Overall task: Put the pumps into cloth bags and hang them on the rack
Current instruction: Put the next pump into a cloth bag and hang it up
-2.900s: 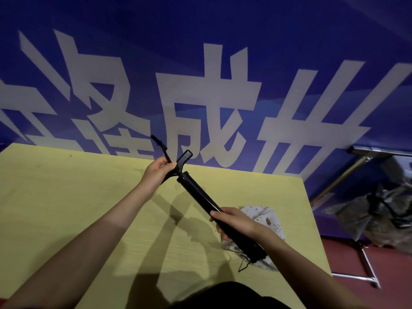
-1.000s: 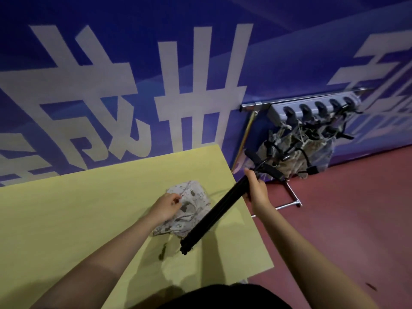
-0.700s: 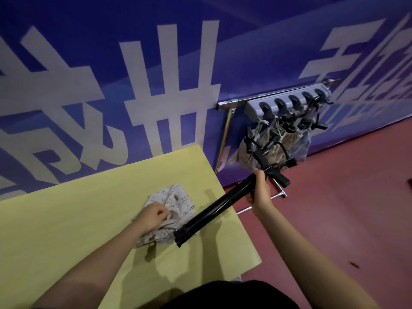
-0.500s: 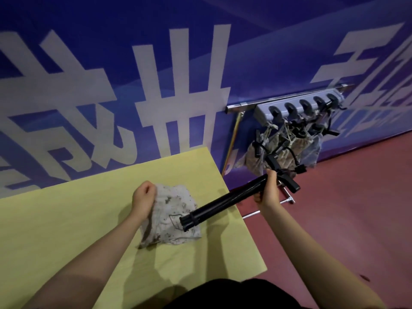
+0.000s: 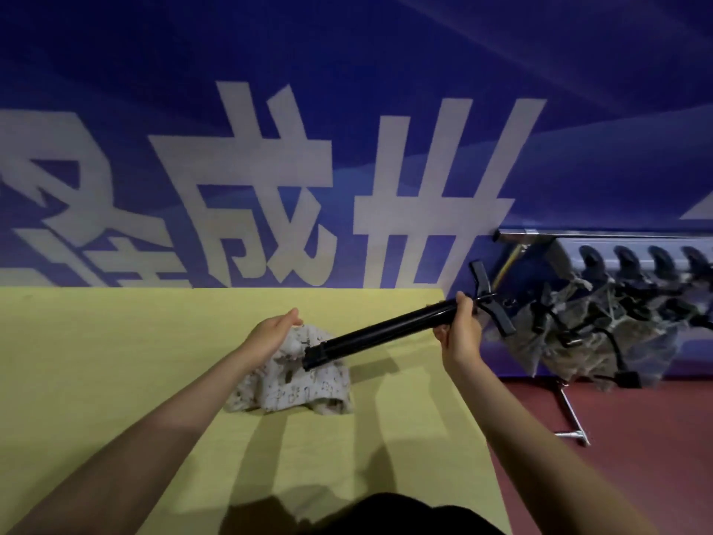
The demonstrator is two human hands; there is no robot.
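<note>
The right hand [image 5: 459,334] grasps the black pump [image 5: 389,332] near its handle, angling the far end toward the cloth bag [image 5: 297,384] on the table [image 5: 115,341]. The left hand [image 5: 272,334] holds the bag's upper edge, probably to open its mouth; its fingers are hidden.

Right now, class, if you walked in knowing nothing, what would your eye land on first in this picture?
First, the long black pump, slanting above the yellow table: the right hand grips it near its T-handle, its lower end at the patterned cloth bag that the left hand holds. Behind, huge white characters cover the blue banner. At right, the rack already carries hanging bagged pumps.
</note>
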